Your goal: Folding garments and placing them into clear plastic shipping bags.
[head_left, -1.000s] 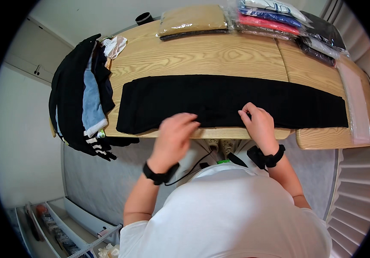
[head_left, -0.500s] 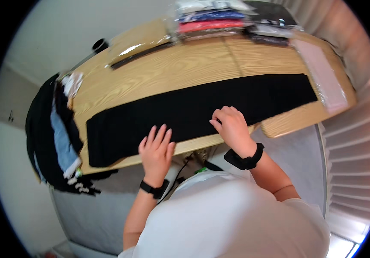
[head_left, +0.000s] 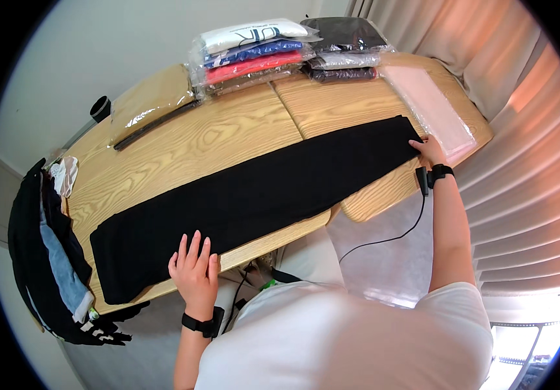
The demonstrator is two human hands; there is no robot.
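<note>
While black cloth spans table, hands press opposite ends.

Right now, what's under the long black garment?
The wooden table lies under the black garment, bare wood showing all around it. Left hand and right hand press on it. Anything beneath the cloth is covered.

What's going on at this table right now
A person is working on a long black garment laid flat across a wooden table. The left hand presses flat on its near edge, and the right hand is stretched out to its far right end, beside a pink flat package. Bagged folded clothes are stacked at the back, and dark clothing hangs off the left end.
</note>
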